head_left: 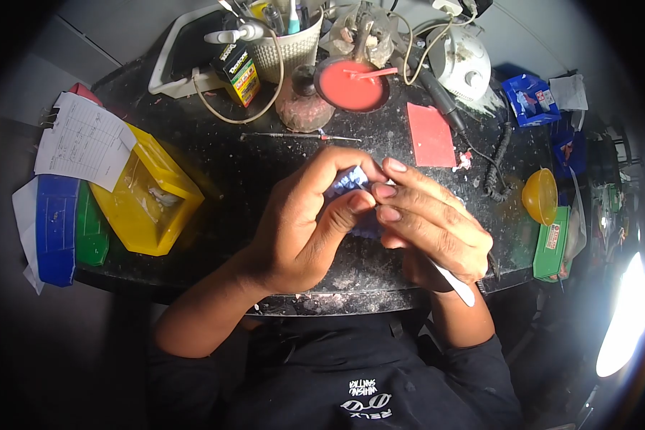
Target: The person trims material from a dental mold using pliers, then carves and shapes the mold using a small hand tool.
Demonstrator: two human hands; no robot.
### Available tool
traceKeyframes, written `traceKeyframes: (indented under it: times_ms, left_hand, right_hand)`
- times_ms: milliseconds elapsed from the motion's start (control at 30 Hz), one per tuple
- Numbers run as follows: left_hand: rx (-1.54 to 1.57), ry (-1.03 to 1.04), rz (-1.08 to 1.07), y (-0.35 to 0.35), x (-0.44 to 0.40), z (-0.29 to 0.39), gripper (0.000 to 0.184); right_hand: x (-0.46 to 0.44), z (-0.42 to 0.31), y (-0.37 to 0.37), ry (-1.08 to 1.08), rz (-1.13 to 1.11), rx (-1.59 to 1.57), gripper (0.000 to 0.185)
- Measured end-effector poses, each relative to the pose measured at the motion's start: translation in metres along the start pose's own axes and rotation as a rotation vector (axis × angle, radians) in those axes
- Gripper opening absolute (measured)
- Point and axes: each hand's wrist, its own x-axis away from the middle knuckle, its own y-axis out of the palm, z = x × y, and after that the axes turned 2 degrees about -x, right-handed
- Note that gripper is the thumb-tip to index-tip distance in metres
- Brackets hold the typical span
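Close in front of my body, my left hand (292, 228) is curled around a pale blue dental model (349, 179) with tooth-like bumps on it. My left thumb and fingers cover much of the model. My right hand (437, 221) meets it from the other side, its fingertips pressed together near the left thumb. A slim tool with a white handle (463, 290) sticks out below my right palm. Its working end is hidden behind the fingers.
Ahead lie a thin metal instrument (301, 136), a dark pan (388, 97) of pink material, a glass burner (302, 111) and a pink sheet (430, 136). Yellow bin (132, 208) stands left; yellow bowl (540, 197) and green bin (552, 247) right. A corded handpiece (437, 93) lies behind.
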Motion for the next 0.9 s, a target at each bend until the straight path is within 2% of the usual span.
traceKeyframes:
  times_ms: [133,200,333,500,733,900]
  left_hand:
    - [-0.046,0.004,-0.010,-0.0031,-0.0001,0.0027,0.029]
    - [-0.070,-0.047,-0.034,-0.0041,0.0007,0.0051,0.037]
    - [-0.065,-0.067,-0.036,-0.0044,0.0011,0.0056,0.037]
    - [-0.028,0.012,-0.028,-0.0023,0.0006,-0.0012,0.036]
    - [-0.104,0.019,-0.013,-0.0032,0.0002,-0.0005,0.036]
    - [-0.100,0.031,-0.015,-0.0049,-0.0027,0.0031,0.027]
  right_hand:
    - [0.0013,0.0003,-0.0008,-0.011,-0.017,0.010,0.026]
    - [0.0015,-0.0001,0.0006,-0.005,-0.002,0.022,0.026]
    - [-0.0003,-0.0030,0.0000,0.033,-0.008,0.008,0.027]
    - [-0.0003,-0.0035,-0.0028,0.035,-0.027,-0.032,0.031]
    - [-0.0015,-0.0026,-0.0018,0.029,-0.017,-0.011,0.029]
    - [-0.0011,-0.0040,-0.0029,0.023,-0.023,0.033,0.024]
